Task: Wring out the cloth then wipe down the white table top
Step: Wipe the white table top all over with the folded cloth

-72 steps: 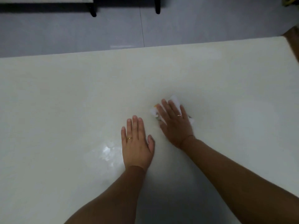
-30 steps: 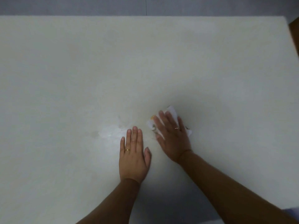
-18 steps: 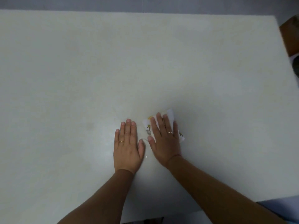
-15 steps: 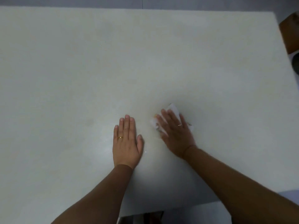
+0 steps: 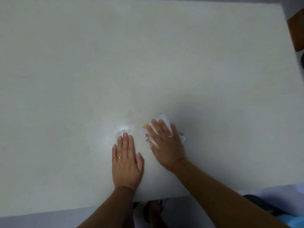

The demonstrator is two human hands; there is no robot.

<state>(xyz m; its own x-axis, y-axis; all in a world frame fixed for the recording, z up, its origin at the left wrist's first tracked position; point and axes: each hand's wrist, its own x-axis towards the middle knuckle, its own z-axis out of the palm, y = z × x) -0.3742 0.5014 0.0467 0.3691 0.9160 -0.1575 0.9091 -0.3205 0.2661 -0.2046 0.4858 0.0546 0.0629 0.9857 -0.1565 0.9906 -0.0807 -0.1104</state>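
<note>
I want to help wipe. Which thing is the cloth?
Find the big white table top. Near its front edge two hands lie flat; the cloth is the small white wad under the right hand, poking out beyond it. Only it has yellow print; the left hand rests on bare table.

dim, soft blur, glare on table [image 5: 82, 63]

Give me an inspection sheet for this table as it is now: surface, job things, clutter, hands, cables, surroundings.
Surface: white table top, shiny patch just beyond the left hand.
Job's things: cloth, white with a print, flat under the right hand.
Clutter: nothing seen.
Hands: left flat on the table, fingers straight; right presses the cloth.
Cables: nothing seen.
Surroundings: brown furniture off the far right corner; grey floor.
</note>
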